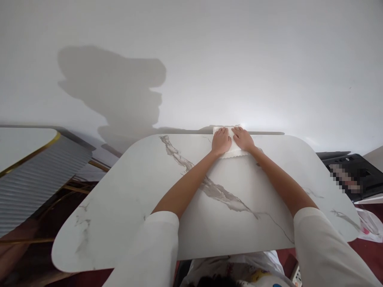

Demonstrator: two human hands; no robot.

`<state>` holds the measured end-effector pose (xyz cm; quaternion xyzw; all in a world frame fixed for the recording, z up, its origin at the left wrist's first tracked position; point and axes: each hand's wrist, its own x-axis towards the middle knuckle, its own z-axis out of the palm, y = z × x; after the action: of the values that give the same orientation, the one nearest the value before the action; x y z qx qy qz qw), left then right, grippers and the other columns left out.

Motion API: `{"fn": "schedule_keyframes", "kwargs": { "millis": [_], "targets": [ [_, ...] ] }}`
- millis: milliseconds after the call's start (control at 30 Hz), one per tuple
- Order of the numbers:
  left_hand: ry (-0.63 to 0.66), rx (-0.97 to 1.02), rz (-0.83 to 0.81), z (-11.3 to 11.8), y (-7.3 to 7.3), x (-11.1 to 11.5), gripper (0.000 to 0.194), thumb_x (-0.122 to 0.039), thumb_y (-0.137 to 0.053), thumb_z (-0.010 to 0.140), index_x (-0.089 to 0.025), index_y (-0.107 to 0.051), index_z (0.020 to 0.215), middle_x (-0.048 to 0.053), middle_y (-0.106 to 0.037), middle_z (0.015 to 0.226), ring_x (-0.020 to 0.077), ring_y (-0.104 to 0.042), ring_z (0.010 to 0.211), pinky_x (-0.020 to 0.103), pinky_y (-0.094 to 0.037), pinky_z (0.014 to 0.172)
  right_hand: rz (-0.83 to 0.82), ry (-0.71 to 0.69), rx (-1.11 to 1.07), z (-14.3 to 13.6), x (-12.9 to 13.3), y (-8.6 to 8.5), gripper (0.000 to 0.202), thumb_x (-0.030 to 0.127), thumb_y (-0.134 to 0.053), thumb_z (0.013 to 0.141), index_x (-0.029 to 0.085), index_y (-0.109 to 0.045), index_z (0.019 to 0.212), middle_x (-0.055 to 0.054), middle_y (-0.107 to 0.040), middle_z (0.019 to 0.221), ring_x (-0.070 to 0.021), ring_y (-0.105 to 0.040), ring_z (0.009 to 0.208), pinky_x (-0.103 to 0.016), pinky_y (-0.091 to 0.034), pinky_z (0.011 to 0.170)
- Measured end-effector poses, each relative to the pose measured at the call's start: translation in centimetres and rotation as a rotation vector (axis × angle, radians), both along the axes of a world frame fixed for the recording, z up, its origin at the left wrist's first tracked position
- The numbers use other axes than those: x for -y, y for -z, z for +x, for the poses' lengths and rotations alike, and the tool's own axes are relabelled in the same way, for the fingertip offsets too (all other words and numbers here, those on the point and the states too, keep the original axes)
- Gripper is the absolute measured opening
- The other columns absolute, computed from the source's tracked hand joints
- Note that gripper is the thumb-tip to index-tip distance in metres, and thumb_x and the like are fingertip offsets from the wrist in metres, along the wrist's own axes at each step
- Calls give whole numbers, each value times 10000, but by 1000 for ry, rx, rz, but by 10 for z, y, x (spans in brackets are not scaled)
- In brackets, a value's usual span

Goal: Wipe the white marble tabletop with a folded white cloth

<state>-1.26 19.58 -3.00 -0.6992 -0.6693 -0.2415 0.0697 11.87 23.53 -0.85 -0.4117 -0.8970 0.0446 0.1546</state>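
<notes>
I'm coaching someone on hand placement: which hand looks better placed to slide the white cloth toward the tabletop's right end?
Probably the right hand. It rests on the white cloth, as the left hand does, but lies nearer that end of the tabletop; the left would have farther to reach.

Left: gold-edged furniture [42,179] with ribbed side. Right: black object [371,183], translucent bag [371,224] near it. Behind: pale wall [239,59].

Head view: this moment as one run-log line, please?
left hand: on white cloth | right hand: on white cloth | white cloth: at far edge of marbled table
</notes>
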Motion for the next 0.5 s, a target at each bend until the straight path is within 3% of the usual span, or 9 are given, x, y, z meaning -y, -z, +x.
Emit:
{"fn": "schedule_keyframes", "kwargs": {
  "millis": [233,500],
  "targets": [
    [86,-4,0,8,3,14,433,-148,-301,882,-30,-454,1269,177,-477,1347,258,-391,1286,403,-307,1076,7,94,14,11,23,7,484,206,-240,929,100,-381,1380,-105,-370,1455,-262,-260,1351,-423,-210,1079],
    [130,-9,-1,9,9,52,451,-172,-303,883,-74,-430,1305,147,-463,1369,245,-371,1308,410,-291,1094,24,157,64,16,75,7,497,232,-223,939,99,-337,1404,-111,-324,1480,-257,-228,1368,-420,-203,1082]
  ]
}}
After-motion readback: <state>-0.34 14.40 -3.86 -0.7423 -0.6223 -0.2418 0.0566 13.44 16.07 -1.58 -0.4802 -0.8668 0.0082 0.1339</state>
